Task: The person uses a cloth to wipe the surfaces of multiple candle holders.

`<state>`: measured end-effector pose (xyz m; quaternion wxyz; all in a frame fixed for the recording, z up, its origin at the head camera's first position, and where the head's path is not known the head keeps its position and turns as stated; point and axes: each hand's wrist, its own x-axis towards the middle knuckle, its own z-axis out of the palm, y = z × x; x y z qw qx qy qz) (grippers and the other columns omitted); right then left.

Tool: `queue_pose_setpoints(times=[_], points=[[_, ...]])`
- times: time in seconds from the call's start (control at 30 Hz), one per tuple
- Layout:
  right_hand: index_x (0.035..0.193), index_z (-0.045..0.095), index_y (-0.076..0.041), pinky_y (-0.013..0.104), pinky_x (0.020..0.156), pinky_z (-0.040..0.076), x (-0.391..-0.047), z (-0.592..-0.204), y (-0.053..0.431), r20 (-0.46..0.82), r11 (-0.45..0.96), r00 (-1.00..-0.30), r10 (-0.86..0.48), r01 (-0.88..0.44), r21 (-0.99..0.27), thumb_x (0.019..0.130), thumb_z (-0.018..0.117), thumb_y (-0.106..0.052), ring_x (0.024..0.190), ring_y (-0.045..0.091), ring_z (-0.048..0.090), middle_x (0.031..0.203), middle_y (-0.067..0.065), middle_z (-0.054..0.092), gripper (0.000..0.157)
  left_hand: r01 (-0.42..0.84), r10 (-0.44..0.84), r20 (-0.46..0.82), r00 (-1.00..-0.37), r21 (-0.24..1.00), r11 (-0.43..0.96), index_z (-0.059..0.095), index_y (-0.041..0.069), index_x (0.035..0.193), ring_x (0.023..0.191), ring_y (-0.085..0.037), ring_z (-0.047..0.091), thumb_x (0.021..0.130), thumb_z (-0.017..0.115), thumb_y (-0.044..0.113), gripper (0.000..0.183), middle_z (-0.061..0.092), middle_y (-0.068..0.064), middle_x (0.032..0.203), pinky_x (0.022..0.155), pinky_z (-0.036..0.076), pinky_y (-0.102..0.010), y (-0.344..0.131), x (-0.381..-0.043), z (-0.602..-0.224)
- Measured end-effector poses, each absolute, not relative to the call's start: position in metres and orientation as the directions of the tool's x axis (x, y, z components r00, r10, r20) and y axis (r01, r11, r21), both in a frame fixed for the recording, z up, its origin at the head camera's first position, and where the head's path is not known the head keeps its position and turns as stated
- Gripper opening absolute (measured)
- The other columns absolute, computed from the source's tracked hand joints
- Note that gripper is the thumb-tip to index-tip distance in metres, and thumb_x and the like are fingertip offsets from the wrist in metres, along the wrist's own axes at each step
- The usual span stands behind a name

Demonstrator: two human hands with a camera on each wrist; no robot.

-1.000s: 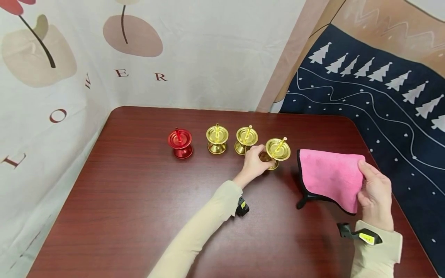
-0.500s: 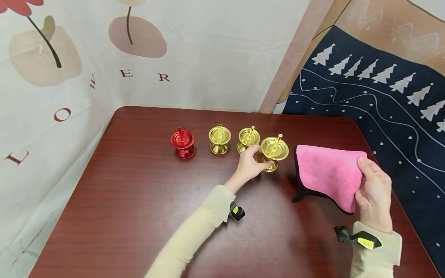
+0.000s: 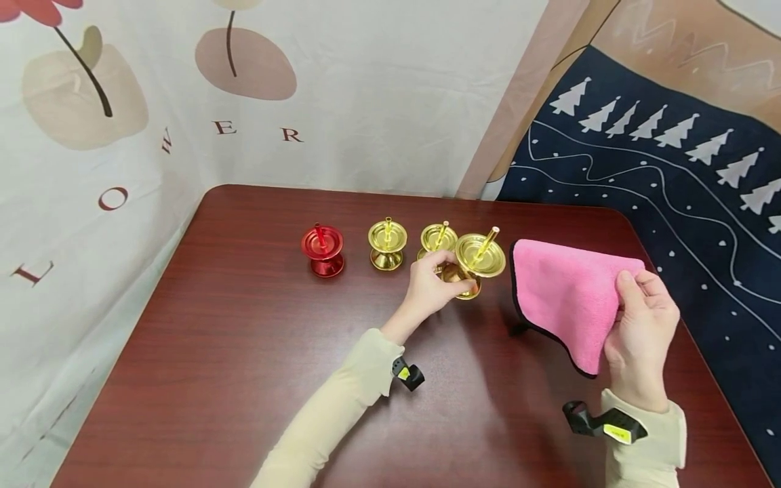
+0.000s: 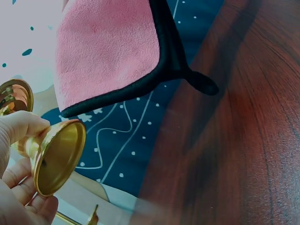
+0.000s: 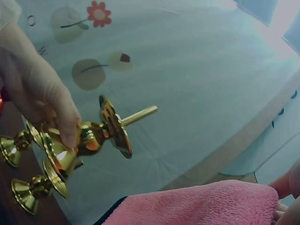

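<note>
- Grips gold candle holder [image 3: 478, 263] aloft in left hand [image 3: 427, 286], tipped further toward 1 o'clock.
- Pinches pink cloth [image 3: 564, 298] in right hand [image 3: 643, 325] at holder's 4 o'clock, now closer to it.
- Leaves red holder [image 3: 323, 252] at gold one's 9 o'clock.

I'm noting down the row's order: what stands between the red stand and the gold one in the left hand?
In the head view, one gold stand, then a second gold stand, partly hidden behind the left hand.
</note>
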<state>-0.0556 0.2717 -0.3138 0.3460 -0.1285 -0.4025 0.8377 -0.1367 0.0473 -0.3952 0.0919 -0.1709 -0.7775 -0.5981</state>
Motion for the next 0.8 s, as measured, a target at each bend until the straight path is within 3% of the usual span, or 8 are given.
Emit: queue_pose_setpoints(times=[0.3,0.63,0.8], points=[[0.079,0.057,0.010,0.022,0.049,0.046,-0.056,-0.313,0.244,0.225,-0.402,-0.723,0.653,-0.583,-0.706,0.078,0.064,0.014,0.055,0.017,0.055,0.067,0.015,0.062,0.008,0.428,0.157,0.399,-0.903,0.858,0.282,0.066,0.007,0.078,0.078,-0.016,0.052,0.057,0.086,0.015,0.030,0.066,-0.002,0.078,0.067,0.041,-0.023,0.038,-0.130,-0.377],[0.090,0.055,0.009,0.022,0.051,0.049,-0.051,-0.308,0.214,0.349,-0.395,-0.805,0.480,-0.554,-0.733,0.086,0.055,0.012,0.055,0.015,0.056,0.064,0.012,0.062,0.005,0.513,0.195,0.475,-0.858,0.792,0.331,0.067,0.007,0.080,0.083,-0.019,0.053,0.056,0.086,0.012,0.031,0.066,-0.003,0.079,0.069,0.040,-0.026,0.031,-0.122,-0.359],[0.094,0.057,0.005,0.022,0.057,0.051,-0.049,-0.305,0.202,0.327,-0.429,-0.869,0.370,-0.472,-0.770,0.089,0.053,0.008,0.060,0.014,0.057,0.068,0.010,0.062,0.008,0.523,0.184,0.491,-0.852,0.772,0.361,0.066,0.008,0.079,0.082,-0.018,0.054,0.055,0.085,0.013,0.031,0.065,-0.002,0.078,0.069,0.041,-0.028,0.027,-0.119,-0.356]])
